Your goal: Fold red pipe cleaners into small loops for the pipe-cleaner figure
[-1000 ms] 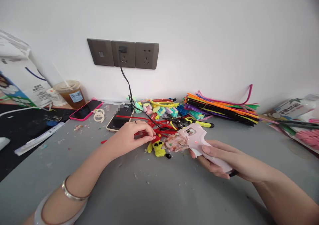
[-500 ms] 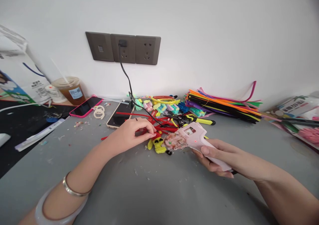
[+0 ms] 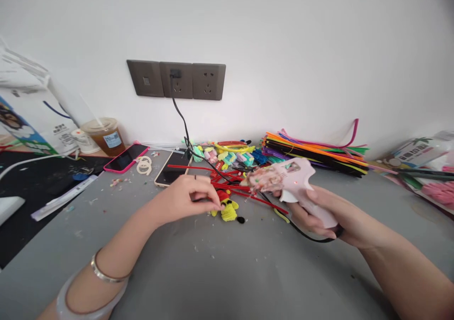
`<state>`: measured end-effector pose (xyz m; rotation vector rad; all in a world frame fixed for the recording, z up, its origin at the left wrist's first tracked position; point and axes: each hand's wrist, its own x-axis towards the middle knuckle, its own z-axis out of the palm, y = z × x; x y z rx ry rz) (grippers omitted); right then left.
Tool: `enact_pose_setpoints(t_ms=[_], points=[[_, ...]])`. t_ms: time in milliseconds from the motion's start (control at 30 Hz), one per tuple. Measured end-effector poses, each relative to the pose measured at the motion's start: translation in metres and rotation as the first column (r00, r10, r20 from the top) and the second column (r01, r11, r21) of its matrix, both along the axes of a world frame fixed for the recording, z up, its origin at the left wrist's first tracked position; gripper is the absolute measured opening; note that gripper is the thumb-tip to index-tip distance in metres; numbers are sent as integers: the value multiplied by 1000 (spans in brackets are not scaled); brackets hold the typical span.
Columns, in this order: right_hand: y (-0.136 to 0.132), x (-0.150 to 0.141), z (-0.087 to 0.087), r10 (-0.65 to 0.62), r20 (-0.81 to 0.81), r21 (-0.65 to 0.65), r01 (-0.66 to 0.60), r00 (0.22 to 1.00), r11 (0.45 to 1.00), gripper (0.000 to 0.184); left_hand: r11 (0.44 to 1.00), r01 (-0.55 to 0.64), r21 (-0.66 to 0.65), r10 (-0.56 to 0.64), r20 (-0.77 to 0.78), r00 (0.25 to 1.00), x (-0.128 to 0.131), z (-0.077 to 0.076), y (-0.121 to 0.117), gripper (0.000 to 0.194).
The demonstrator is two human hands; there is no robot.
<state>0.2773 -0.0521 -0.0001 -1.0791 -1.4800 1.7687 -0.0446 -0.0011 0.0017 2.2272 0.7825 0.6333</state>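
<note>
My right hand (image 3: 315,213) is wrapped round the handle of a pale pink hot glue gun (image 3: 301,178), its small red light lit. Clumpy, pinkish dried glue coats the gun's front end, and the nozzle points left, raised over red pipe cleaners (image 3: 269,205). My left hand (image 3: 187,197) has thumb and fingertips pinched together at the left edge of a small yellow and red fuzzy figure (image 3: 230,212) with black parts. Whatever is in the pinch is too small or hidden to make out. The figure is low on the grey table (image 3: 227,272), partly behind the fingertips.
Behind my hands are pastel fuzzy pieces (image 3: 227,157) and a bundle of coloured pipe cleaners (image 3: 315,154). Two phones (image 3: 126,158), white rings (image 3: 144,166) and a drink cup (image 3: 106,138) are leftward. A black cable (image 3: 180,112) hangs from the wall socket (image 3: 177,80).
The glue gun has lifted and moved right, away from the figure. My left fingertips have gone from the figure's red top to its left side. The view has tilted slightly upward.
</note>
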Motion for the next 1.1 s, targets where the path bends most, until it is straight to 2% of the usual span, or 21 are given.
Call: enact_pose_setpoints(t_ms=[100,167,267,433,500,533,600,633,667,767,833,933,1100], points=[[5,-3,1,-116,-120,90,127,986,988,58,977,191,-94,-195,-37,980,6,0,-12,18],[8,-8,3,-229,-195,104,252,954,962,54,971,233,-48,-237,-113,965,11,-3,-19,14],[11,-14,6,-341,-272,82,374,900,924,43,971,239,27,-227,-214,950,16,-6,-26,12],[13,-13,4,-338,-352,58,381,873,923,39,973,228,45,-214,-214,953,14,-8,-23,6],[14,-12,3,-308,-388,53,355,869,933,43,980,197,4,-193,-187,963,5,-4,-17,16],[15,-12,3,-297,-404,50,345,866,937,45,987,159,-13,-159,-181,971,-2,-1,-13,20],[16,-13,3,-290,-435,46,343,852,938,46,998,-34,47,43,-202,979,-23,8,-2,34],[16,-14,4,-288,-453,48,346,843,937,44,967,-209,147,235,-193,953,-35,14,5,43],[17,-15,4,-283,-468,50,345,837,937,43,920,-330,211,366,-165,916,-47,19,13,50],[18,-18,4,-249,-492,57,316,834,947,46,775,-533,340,597,-118,794,-76,28,40,53],[18,-19,3,-232,-502,64,303,833,951,48,717,-568,404,663,-147,734,-85,26,59,38],[18,-20,0,-219,-518,61,291,827,955,47,711,-517,476,677,-266,686,-82,14,85,17],[17,-20,-1,-193,-578,34,259,793,965,46,727,-411,550,674,-457,581,-72,-3,112,18]])
